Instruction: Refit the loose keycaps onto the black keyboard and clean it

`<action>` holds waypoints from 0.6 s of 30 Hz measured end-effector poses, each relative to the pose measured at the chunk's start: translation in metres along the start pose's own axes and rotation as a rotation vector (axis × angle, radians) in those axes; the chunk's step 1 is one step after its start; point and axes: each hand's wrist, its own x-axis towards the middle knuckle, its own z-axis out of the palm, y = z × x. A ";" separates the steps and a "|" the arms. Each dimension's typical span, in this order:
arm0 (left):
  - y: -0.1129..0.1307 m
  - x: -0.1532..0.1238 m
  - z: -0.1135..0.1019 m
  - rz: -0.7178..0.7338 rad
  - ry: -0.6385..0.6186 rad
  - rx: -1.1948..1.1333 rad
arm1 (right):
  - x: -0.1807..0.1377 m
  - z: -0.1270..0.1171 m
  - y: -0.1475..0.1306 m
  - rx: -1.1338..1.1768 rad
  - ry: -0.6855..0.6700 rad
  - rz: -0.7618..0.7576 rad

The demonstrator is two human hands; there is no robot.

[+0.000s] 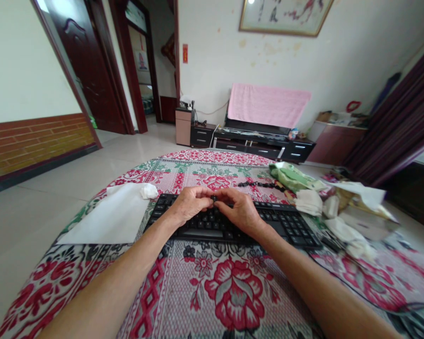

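A black keyboard (pixel 286 226) lies flat on the patterned tablecloth in front of me. Over its middle, my left hand (pixel 191 205) and my right hand (pixel 240 210) meet, thumbs and forefingers pinched together. Between the fingertips is a small black keycap (pixel 214 198), partly covered by the fingers. The hands hide part of the upper key rows. Just behind the keyboard, several loose black keycaps (pixel 261 184) sit in a line. To the left rests a white sheet of paper (pixel 109 216) with a crumpled white tissue (pixel 149 190) at its corner.
At the right stand a green tissue pack (pixel 297 176), crumpled tissues (pixel 349 235) and an open box (pixel 365 214). A black cable (pixel 349 288) runs along the tablecloth (pixel 236 296). Beyond the table, a low TV stand (pixel 247 143) carries a screen under a pink towel (pixel 268 103).
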 end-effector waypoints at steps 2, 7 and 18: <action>0.001 0.000 0.000 0.003 0.012 -0.004 | -0.001 0.001 0.000 0.056 -0.011 0.017; 0.003 -0.001 -0.002 -0.016 0.026 0.008 | -0.002 0.002 0.000 0.107 -0.060 -0.021; 0.000 0.001 0.000 -0.087 0.036 -0.158 | 0.000 0.004 -0.003 0.026 0.048 0.008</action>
